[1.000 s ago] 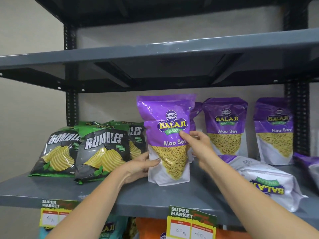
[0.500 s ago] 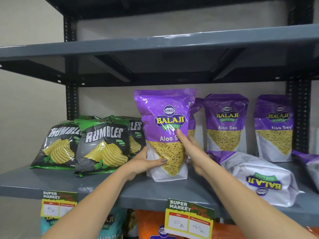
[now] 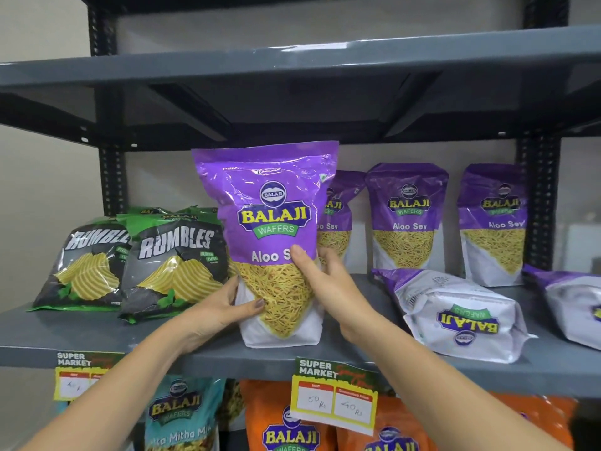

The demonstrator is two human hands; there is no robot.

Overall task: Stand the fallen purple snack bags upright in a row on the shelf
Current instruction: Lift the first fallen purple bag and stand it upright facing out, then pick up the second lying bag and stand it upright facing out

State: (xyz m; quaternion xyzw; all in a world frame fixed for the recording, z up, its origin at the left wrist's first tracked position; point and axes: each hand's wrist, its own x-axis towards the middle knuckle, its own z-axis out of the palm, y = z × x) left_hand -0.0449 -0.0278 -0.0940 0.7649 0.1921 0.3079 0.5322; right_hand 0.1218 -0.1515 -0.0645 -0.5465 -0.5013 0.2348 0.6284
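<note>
A purple Aloo Sev bag [image 3: 270, 222] stands upright near the front edge of the grey shelf [image 3: 81, 333]. My left hand [image 3: 224, 307] grips its lower left side and my right hand [image 3: 328, 288] grips its lower right side. Behind it stand three more purple bags: one partly hidden [image 3: 338, 216], one in the middle [image 3: 406, 216] and one at the right [image 3: 491, 222]. A fallen purple bag [image 3: 455, 310] lies flat to the right, label upside down. Another fallen bag [image 3: 572, 304] lies at the right edge, cut off.
Green and black Rumbles chip bags [image 3: 175, 258] stand left of the held bag. A shelf board [image 3: 292, 63] hangs close above. Price tags [image 3: 335, 395] hang from the shelf's front lip. Orange [image 3: 286, 424] and teal [image 3: 179, 415] bags fill the shelf below.
Both hands have closed on the bag's lower sides, and the bag has come forward toward the shelf's front edge. The camera has moved closer.
</note>
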